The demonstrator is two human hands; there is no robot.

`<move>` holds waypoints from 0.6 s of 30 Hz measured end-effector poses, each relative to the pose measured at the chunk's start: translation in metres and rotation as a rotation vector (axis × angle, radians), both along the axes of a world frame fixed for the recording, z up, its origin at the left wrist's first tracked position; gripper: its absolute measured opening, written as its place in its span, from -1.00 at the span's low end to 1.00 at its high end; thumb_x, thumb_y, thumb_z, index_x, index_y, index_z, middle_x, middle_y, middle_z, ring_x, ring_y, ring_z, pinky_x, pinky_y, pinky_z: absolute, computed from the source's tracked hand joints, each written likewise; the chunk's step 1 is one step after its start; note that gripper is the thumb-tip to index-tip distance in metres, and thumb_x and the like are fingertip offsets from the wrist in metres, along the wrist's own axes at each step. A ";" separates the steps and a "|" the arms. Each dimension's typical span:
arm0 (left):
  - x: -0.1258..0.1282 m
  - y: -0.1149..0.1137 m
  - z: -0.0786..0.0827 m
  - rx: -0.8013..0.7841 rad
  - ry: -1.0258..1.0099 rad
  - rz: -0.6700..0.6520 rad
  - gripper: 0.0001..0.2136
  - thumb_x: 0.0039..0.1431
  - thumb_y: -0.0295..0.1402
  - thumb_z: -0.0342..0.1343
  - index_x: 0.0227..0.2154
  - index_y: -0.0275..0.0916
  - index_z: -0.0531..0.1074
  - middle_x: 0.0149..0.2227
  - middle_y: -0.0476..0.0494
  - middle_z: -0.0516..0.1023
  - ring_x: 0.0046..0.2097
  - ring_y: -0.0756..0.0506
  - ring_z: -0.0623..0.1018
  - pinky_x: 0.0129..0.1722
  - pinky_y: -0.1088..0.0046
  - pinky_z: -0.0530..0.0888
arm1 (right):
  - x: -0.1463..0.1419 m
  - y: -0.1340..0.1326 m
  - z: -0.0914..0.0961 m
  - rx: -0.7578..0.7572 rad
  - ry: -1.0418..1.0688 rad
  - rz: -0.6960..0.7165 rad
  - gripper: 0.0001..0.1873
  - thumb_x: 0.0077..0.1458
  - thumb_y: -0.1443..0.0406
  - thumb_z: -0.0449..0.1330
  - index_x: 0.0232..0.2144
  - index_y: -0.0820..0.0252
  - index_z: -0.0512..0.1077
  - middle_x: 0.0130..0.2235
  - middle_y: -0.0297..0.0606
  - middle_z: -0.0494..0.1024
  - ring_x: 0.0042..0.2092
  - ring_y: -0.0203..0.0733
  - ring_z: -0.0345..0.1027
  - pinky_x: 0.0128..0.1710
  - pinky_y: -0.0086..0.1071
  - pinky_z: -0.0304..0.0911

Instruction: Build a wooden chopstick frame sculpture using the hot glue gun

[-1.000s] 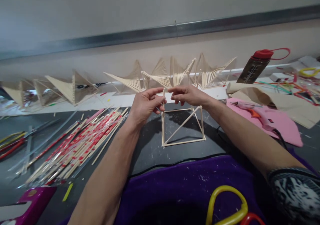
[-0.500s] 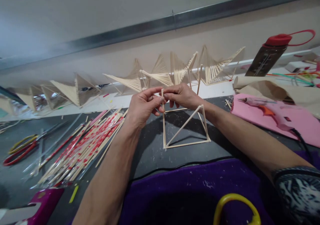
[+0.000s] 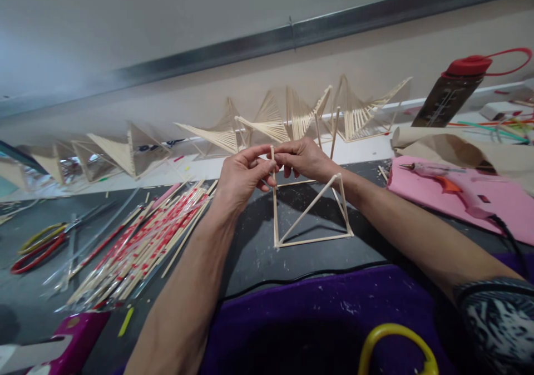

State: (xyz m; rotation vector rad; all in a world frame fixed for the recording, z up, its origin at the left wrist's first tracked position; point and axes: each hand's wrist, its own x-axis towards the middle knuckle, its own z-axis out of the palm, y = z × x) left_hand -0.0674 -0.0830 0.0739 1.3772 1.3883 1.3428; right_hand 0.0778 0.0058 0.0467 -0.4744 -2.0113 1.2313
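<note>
Pinching the top of the upright stick (image 3: pixel 275 213) is the step I read here. My left hand (image 3: pixel 244 177) has thumb and forefinger closed on it from 9 o'clock. My right hand (image 3: pixel 306 161) closes its fingertips on the same tip from 3 o'clock, so both grips are narrow and hold that one stick.

It rises from the near left corner of the stick frame (image 3: pixel 315 240), which stands on the dark bench (image 3: pixel 250 252) at the centre, just beyond the purple cloth (image 3: pixel 334 319). I judge this to be a joint held at the stick's top end. Any move from here calls for a light, steady hold, since the frame is thin and looks easy to tip or twist.

At 9 o'clock a bundle of wrapped sticks (image 3: pixel 142 241) lies near my left wrist. At 12 o'clock a row of stick models (image 3: pixel 267 124) stands close behind the hands. At 3 o'clock the glue gun (image 3: pixel 450 186) lies on a pink mat (image 3: pixel 500 208), well apart. A black cable (image 3: pixel 292 279) crosses the bench at 6 o'clock. Open bench shows only around the frame's base.
</note>
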 end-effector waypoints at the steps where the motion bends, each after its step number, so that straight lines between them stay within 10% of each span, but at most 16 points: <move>1: 0.000 0.000 0.000 -0.001 0.001 0.002 -0.54 -0.07 -0.30 0.32 -0.07 -0.36 0.48 -0.47 -0.05 0.55 -0.58 0.06 0.50 -0.67 0.63 0.38 | 0.000 0.000 0.000 0.001 0.001 0.001 -0.79 0.08 0.29 0.11 -0.45 0.30 0.48 -0.45 -0.32 0.52 -0.55 -0.43 0.37 -0.66 -0.61 0.17; 18: 0.003 -0.003 0.004 -0.009 -0.012 0.020 -0.53 -0.07 -0.33 0.30 -0.05 -0.38 0.46 -0.49 -0.04 0.56 -0.60 0.07 0.49 -0.66 0.63 0.39 | 0.000 -0.004 0.001 0.003 0.000 -0.017 -0.80 0.08 0.29 0.12 -0.48 0.28 0.47 -0.51 -0.39 0.46 -0.56 -0.44 0.35 -0.62 -0.59 0.17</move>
